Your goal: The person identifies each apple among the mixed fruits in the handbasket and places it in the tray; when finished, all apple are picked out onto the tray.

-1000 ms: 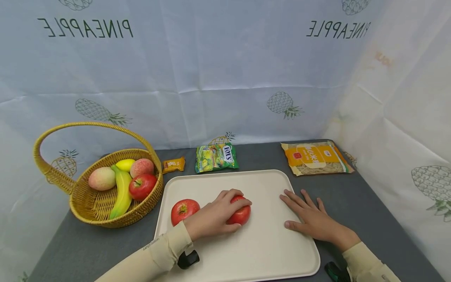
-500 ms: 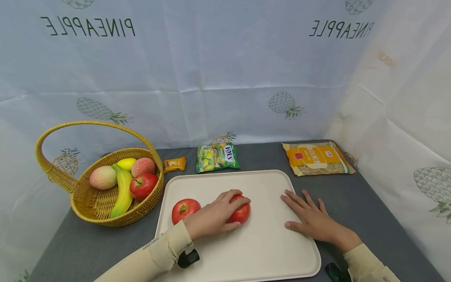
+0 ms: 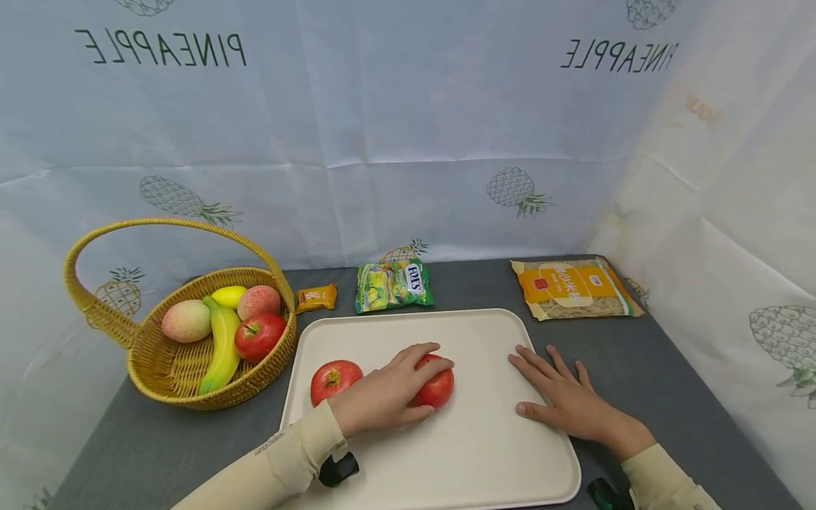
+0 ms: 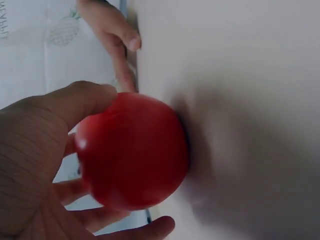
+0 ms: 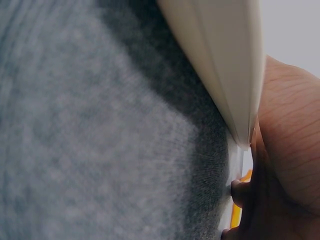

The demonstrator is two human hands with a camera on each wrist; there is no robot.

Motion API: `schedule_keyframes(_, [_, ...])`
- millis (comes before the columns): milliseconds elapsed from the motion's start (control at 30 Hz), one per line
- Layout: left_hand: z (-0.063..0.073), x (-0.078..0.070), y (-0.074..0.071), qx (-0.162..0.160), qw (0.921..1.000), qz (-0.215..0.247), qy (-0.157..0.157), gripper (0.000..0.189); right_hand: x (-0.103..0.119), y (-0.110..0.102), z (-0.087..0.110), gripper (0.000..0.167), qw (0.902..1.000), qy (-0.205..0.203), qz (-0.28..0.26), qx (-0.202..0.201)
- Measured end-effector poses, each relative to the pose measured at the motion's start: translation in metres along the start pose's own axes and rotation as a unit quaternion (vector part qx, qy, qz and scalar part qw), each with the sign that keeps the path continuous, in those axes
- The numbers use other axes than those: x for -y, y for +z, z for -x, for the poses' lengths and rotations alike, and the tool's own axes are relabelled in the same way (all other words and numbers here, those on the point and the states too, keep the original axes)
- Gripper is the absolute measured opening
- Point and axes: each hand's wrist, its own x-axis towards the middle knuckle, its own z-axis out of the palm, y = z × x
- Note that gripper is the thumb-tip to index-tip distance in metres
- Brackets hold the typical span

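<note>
My left hand (image 3: 389, 393) grips a red apple (image 3: 438, 388) that sits on the beige tray (image 3: 472, 453). In the left wrist view the thumb (image 4: 87, 100) lies on one side of that apple, with fingers curled around the other side. Close beside the left hand, a second red apple (image 3: 334, 380) rests on the tray, partly behind the wrist. My right hand (image 3: 567, 400) rests on the tray's right edge with its fingers spread and nothing held. The right wrist view shows the tray's rim (image 5: 220, 65) against that hand.
A wicker basket (image 3: 146, 372) at the left holds a banana (image 3: 222, 347), a red apple (image 3: 260, 337), two peaches (image 3: 186, 321) and a yellow fruit (image 3: 228, 297). Behind the tray lie a small orange packet (image 3: 315, 298), a green Fox's bag (image 3: 393, 285) and an orange noodle-like packet (image 3: 574, 287).
</note>
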Motion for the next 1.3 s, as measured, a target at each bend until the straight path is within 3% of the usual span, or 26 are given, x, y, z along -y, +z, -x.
schedule_keyframes(133, [0.012, 0.005, -0.018, -0.017, 0.9996, 0.015, 0.02, 0.065, -0.001, 0.001, -0.001, 0.081, 0.9999, 0.006, -0.003, 0.008])
schedule_keyframes(267, [0.032, 0.019, -0.053, -0.072, 0.9953, 0.042, 0.05, 0.065, -0.001, 0.001, -0.001, 0.081, 1.0, 0.005, -0.003, 0.005])
schedule_keyframes(433, [0.073, 0.043, -0.098, -0.144, 0.9885, 0.033, 0.034, 0.062, 0.0, 0.0, 0.0, 0.08, 1.0, 0.004, -0.005, 0.005])
schedule_keyframes(600, [0.118, 0.076, -0.123, -0.195, 0.9806, -0.003, 0.023, 0.068, -0.004, 0.003, 0.001, 0.078, 0.9999, -0.007, -0.012, 0.0])
schedule_keyframes(767, [0.155, 0.109, -0.127, -0.218, 0.9756, -0.021, -0.015, 0.075, -0.008, 0.006, 0.001, 0.077, 0.9993, -0.028, -0.017, -0.016])
schedule_keyframes(900, [0.172, 0.133, -0.12, -0.208, 0.9759, -0.034, -0.057, 0.069, -0.008, 0.006, 0.001, 0.078, 0.9992, -0.029, -0.021, -0.021])
schedule_keyframes(1100, [0.179, 0.157, -0.107, -0.162, 0.9795, -0.044, -0.111, 0.066, -0.007, 0.005, 0.002, 0.078, 0.9995, -0.019, -0.022, -0.011])
schedule_keyframes(1300, [0.177, 0.171, -0.1, -0.152, 0.9808, -0.048, -0.112, 0.067, -0.003, 0.002, 0.0, 0.079, 1.0, -0.002, -0.001, 0.003])
